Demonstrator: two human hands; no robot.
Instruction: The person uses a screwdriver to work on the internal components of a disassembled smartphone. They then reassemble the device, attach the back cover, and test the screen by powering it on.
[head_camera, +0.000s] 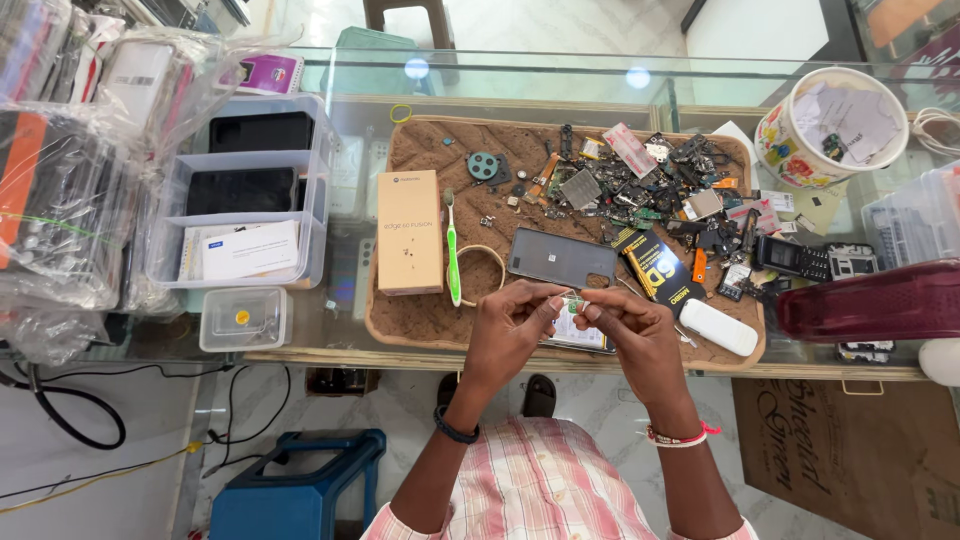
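- left hand (510, 325) and right hand (632, 325) met above near edge of brown mat (420, 320), fingertips pinched together on a small pale part (574, 303).
- part held just above a card (578, 335) lying on the mat, near a grey phone (561, 257).
- tan box (409, 232) and green toothbrush (452, 250) lay left; heap of phone parts (650, 190) far right.
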